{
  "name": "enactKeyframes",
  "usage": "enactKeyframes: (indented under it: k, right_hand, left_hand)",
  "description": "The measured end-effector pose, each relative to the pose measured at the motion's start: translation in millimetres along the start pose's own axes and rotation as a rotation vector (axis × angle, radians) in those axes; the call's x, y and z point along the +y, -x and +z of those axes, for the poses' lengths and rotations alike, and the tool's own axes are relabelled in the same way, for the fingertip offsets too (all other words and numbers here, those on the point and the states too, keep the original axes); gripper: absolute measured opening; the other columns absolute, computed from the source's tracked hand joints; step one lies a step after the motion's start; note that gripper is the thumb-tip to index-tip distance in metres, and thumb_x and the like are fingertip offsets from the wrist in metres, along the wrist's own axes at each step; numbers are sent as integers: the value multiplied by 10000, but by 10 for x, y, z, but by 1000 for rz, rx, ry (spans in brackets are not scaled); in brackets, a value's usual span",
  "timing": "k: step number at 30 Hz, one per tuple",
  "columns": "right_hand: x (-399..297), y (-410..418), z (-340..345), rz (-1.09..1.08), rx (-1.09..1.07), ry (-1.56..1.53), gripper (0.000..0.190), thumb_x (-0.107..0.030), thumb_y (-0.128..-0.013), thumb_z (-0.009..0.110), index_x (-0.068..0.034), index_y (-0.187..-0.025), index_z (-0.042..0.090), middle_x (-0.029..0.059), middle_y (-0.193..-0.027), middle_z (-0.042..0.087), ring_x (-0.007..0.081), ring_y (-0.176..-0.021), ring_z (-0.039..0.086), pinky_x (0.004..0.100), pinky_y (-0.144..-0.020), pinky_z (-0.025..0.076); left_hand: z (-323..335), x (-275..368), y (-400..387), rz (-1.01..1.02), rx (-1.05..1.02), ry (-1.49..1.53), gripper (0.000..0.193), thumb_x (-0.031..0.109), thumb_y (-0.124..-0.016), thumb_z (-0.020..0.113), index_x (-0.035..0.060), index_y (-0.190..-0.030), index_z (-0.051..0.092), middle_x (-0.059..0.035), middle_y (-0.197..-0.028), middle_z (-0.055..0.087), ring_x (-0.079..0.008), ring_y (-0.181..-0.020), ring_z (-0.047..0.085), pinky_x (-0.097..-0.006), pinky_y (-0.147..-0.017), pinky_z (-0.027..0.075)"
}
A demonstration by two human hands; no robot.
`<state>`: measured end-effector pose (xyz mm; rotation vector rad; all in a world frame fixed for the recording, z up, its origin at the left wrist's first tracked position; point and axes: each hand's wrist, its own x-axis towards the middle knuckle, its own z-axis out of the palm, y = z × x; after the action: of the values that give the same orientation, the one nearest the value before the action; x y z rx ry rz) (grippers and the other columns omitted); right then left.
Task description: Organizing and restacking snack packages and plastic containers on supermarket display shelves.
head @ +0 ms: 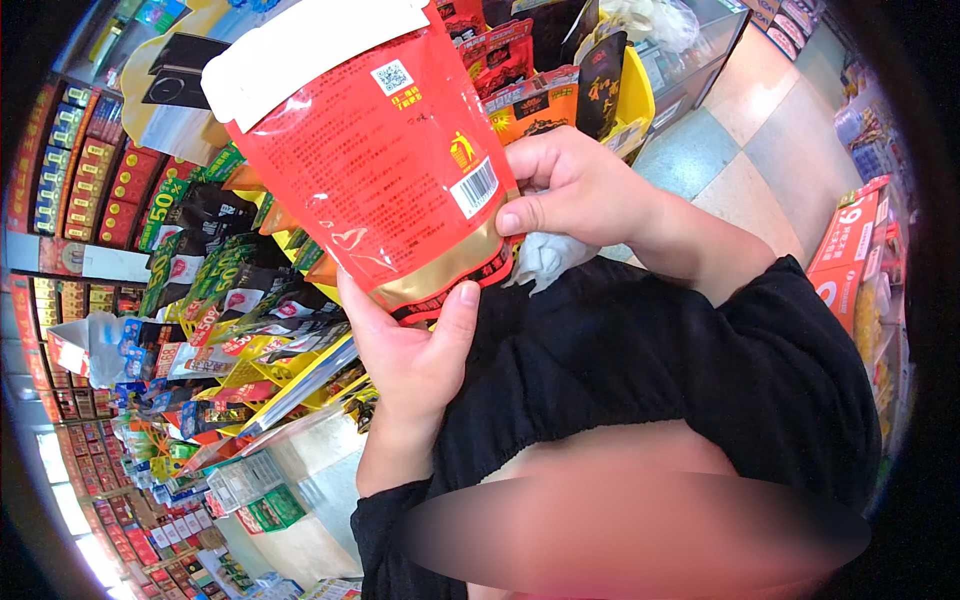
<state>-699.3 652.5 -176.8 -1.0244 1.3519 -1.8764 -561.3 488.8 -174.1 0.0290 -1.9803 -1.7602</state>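
Note:
A red plastic snack pouch (375,165) with a gold and black band at its bottom, a barcode and small print is tilted in front of me. My left hand (412,352) grips its bottom edge, thumb in front and fingers mostly hidden behind. On the right edge, near the lower corner, my right hand (570,187) pinches the pouch between thumb and fingers. A crumpled white tissue or thin plastic (555,259) shows just under my right hand; whether that hand holds it cannot be told. A bright white piece (315,56) covers the pouch's top end.
Yellow baskets (637,90) with packaged snacks stand beyond the pouch. More black and green packets (255,277) fill a display at left, before shelves of small boxes (90,187). A glass counter (697,60) is at upper right, a red carton (847,255) at far right.

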Motion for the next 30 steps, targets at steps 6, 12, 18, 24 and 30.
enactKeyframes:
  k: [6, 12, 18, 24, 30]
  right_hand:
    - [5, 26, 6, 3, 3, -12, 289, -33, -850, 648, 19, -1134, 622, 36, -1048, 675, 85, -972, 596, 266, -892, 477]
    - [5, 40, 14, -4, 1, -2, 306, -58, -854, 663, 32, -1143, 615, 41, -1061, 668, 89, -972, 592, 273, -893, 477]
    - [15, 46, 17, -5, 4, 22, 281, -40, -850, 654, 11, -1125, 634, 17, -1038, 675, 67, -955, 580, 258, -882, 470]
    - [12, 55, 20, -21, -1, 60, 310, -100, -860, 681, 41, -1128, 618, 44, -1046, 670, 87, -963, 590, 274, -877, 483]
    - [6, 79, 25, -37, 13, 170, 311, -108, -856, 686, 41, -1122, 622, 44, -1047, 672, 82, -962, 588, 275, -882, 479]
  left_hand:
    - [7, -11, 14, 10, 0, -5, 738, -52, -775, 668, 23, -1375, 246, -143, -1205, 501, -225, -971, 599, -330, -745, 567]
    - [3, -13, 20, 14, -3, 6, 742, -56, -773, 668, 15, -1376, 241, -144, -1209, 494, -226, -981, 592, -328, -745, 566]
    - [11, 30, 30, -24, 1, 27, 793, -32, -765, 685, -9, -1395, 203, -153, -1262, 460, -223, -1089, 532, -348, -881, 479]
    - [-9, -27, 64, -32, 3, 29, 797, -40, -771, 681, -1, -1400, 193, -152, -1262, 460, -222, -1084, 537, -347, -876, 481]
    - [-3, -45, 82, -4, -14, 21, 782, -85, -788, 643, 33, -1411, 184, -149, -1220, 482, -229, -981, 595, -336, -733, 569]
